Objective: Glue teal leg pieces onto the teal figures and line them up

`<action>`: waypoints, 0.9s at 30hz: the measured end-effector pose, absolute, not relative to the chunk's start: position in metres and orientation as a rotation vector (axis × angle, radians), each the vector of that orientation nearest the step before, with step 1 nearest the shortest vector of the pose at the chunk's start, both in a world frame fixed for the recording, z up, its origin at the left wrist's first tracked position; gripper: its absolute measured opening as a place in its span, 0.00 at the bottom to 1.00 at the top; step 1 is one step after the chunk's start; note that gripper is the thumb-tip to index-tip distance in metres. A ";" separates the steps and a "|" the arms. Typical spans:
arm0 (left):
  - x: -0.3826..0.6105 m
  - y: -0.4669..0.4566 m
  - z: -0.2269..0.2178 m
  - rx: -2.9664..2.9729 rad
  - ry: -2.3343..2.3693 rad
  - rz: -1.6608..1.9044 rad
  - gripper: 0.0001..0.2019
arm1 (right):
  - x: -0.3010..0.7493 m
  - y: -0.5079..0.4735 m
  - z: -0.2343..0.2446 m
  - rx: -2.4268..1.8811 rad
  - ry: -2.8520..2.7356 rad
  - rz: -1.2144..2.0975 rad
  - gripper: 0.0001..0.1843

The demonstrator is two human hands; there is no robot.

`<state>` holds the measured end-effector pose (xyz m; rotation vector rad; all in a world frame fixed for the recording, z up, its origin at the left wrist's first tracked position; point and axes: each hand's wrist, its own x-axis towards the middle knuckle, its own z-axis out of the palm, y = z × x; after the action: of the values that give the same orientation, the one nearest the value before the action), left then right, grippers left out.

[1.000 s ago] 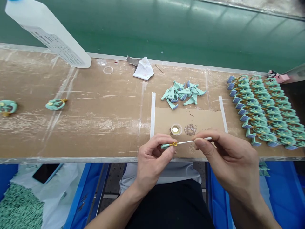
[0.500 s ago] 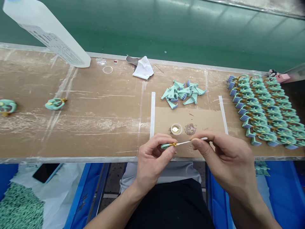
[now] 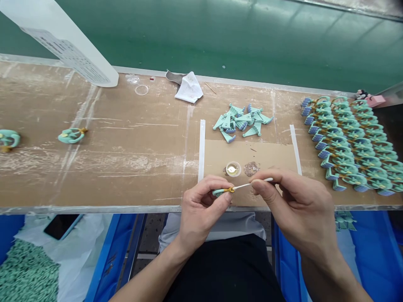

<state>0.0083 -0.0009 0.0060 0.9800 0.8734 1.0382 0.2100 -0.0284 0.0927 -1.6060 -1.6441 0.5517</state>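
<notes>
At the table's front edge, my left hand (image 3: 204, 205) pinches a small mint-green ring-shaped plastic part (image 3: 219, 192) with an orange-yellow end. My right hand (image 3: 292, 201) holds a thin white cotton swab (image 3: 244, 185) between thumb and forefinger. The swab's far tip touches the orange end of the part. Just beyond the hands sits a small round clear dish (image 3: 233, 169) with yellowish liquid. Beside it is a dark round stain (image 3: 251, 168) on the cardboard. Farther back lies a loose pile of mint-green triangular pieces with purple edges (image 3: 241, 119).
Rows of assembled mint-green parts (image 3: 349, 147) stand at the right. Two ring parts, one of them here (image 3: 71, 135), lie at the left. A white cloth (image 3: 189, 89) and a white bottle (image 3: 66, 46) are farther back. Blue bins (image 3: 103, 260) flank my lap, one holding a phone (image 3: 61, 225).
Both hands stay nearly in place, with the swab tip still at the part's orange end. The right hand and swab have shifted very slightly. The view has moved a little.
</notes>
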 end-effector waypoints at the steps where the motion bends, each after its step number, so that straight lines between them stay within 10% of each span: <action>1: 0.008 -0.001 0.006 0.979 0.874 1.035 0.02 | 0.210 -0.029 0.093 -1.609 -1.639 0.554 0.09; 22: 0.011 0.000 0.034 0.142 0.742 0.700 0.20 | 0.219 -0.004 0.044 -1.728 -1.564 0.397 0.07; 27: 0.014 -0.004 0.036 0.150 0.701 0.674 0.20 | 0.210 -0.018 0.063 -1.601 -1.332 0.869 0.07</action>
<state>0.0140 -0.0043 0.0359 0.1499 0.7006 0.6741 0.2098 -0.0181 0.0625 -1.6010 -1.3317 0.8694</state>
